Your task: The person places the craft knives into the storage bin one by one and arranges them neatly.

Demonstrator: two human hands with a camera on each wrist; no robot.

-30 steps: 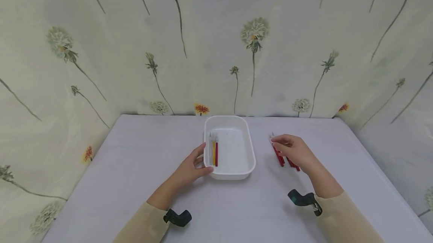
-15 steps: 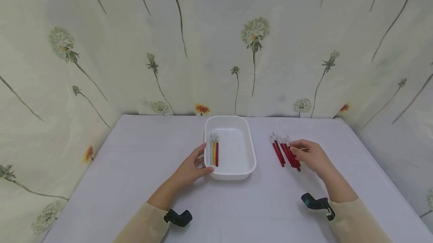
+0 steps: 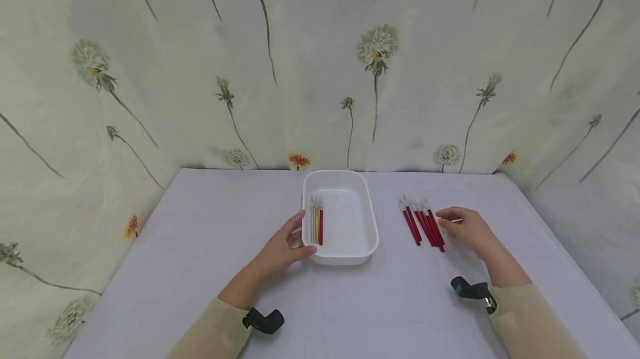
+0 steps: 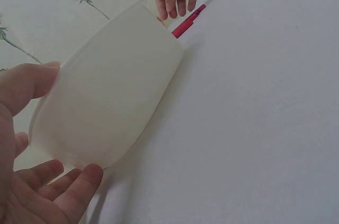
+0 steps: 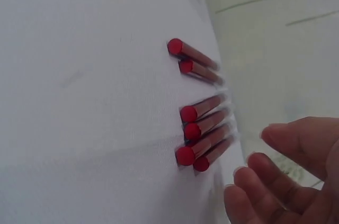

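Observation:
My left hand (image 3: pixel 280 250) holds the near left corner of a white plastic tray (image 3: pixel 349 225), thumb at the rim and fingers along the outer wall. Inside the tray's left side lie three slim pen-like sticks with clear tips: a silver one (image 3: pixel 312 225), a yellow one (image 3: pixel 317 227) and a red one (image 3: pixel 321 227). Several red pen-like sticks (image 5: pixel 186 155) with clear tips lie in a loose row on the table, right of the tray. Just right of them hovers my right hand (image 3: pixel 466 229), fingers loosely bent and holding nothing.
A pale cloth covers the table (image 3: pixel 360 309), which ends at a wall sheet (image 3: pixel 310 70) printed with dandelions. Black wrist cameras sit on both cuffs, the left camera (image 3: pixel 263 321) and the right camera (image 3: pixel 472 289).
My right hand has moved from over the left red sticks to the right side of the row, uncovering the sticks. The left hand and the tray have stayed in place.

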